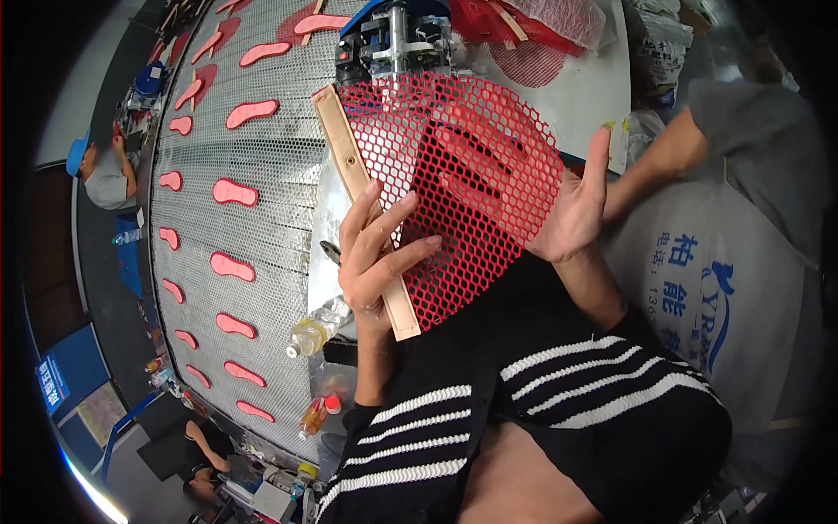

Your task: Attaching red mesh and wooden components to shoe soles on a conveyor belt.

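A red mesh sheet (454,293) with round holes and one curved edge is raised in front of me. Along its left side runs a straight tan strip (401,307) with a small ringed hole. The fingers of my left hand (371,253) close over this strip and the nearby mesh. My right hand (572,218) lies behind the sheet, palm toward me, supporting its right part. Its thumb sticks out past the edge, and its outstretched fingers show through the holes. Where my left thumb rests is hidden.
On the left, a metal mesh conveyor (288,196) carries several pink sole-shaped pieces (234,192). A machine (397,44) stands ahead. Bottles (307,336) sit beside the conveyor. More red mesh (532,61) lies on the white table (602,83). Another person's arm (663,166) is at right.
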A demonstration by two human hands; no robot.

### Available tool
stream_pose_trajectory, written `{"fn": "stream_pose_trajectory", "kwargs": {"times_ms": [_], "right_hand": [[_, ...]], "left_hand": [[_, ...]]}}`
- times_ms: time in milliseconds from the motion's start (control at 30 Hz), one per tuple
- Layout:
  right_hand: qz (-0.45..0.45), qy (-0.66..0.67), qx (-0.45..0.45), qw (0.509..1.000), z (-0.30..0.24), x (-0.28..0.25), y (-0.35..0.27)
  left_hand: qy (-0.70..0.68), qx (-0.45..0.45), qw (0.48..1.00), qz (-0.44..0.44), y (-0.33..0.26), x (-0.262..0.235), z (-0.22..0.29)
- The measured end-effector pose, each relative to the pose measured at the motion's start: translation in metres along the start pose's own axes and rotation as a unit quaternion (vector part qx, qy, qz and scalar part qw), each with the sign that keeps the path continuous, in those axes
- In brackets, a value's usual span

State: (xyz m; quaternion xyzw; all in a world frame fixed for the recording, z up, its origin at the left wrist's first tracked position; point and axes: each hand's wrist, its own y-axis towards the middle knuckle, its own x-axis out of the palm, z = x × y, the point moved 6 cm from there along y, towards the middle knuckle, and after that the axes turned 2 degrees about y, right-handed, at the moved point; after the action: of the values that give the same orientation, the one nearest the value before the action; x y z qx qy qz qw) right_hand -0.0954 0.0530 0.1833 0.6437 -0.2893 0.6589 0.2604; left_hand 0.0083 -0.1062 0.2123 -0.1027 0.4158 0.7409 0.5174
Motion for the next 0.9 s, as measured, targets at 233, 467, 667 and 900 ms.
{"fn": "stream_pose_trajectory", "kwargs": {"times_ms": [233,467,667,900], "right_hand": [[-0.003,-0.012,-0.012,1.0,0.024,-0.012,-0.016],[0.01,-0.034,0.001,0.999,0.055,-0.005,-0.001],[0.053,-0.078,0.056,0.994,0.092,-0.02,0.014],[0.094,-0.104,0.19,0.972,0.17,-0.056,0.056]], "left_hand": [[-0.009,0.01,1.0,-0.005,-0.029,-0.008,-0.003],[-0.015,-0.009,1.0,-0.01,-0.042,-0.036,-0.015],[-0.03,-0.068,0.997,-0.008,-0.07,-0.061,-0.022],[-0.067,-0.216,0.967,0.116,-0.132,-0.099,-0.065]]}}
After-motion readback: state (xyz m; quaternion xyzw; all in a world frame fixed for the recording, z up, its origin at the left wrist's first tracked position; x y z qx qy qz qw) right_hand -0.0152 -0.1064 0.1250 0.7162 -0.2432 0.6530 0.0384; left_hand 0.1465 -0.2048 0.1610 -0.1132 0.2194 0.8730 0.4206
